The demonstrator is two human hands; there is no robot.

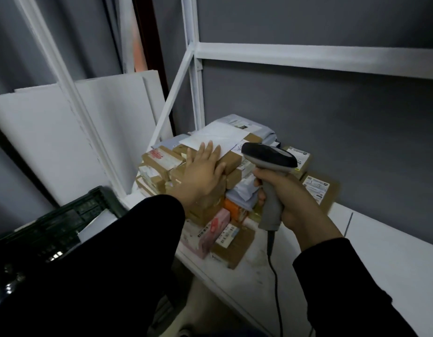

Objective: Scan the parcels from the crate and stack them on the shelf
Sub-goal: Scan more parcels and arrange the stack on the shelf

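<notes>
A pile of parcels [162,164], mostly brown cardboard boxes with white labels, stands on the white shelf [380,242]. A flat white envelope [220,137] lies on top of the pile. My left hand [203,170] lies flat on the top of the pile, its straight fingers touching the edge of that envelope. My right hand [287,195] grips the handle of a grey barcode scanner [269,158], whose black head hangs over the right side of the pile. The dark green crate [54,222] is at the lower left, partly hidden by my left sleeve.
White shelf posts [193,76] and a diagonal brace rise behind the pile. A pink box [214,229] and a brown box [237,244] lie at the shelf's front. White boards [40,147] lean at left. The scanner cable [276,283] hangs down.
</notes>
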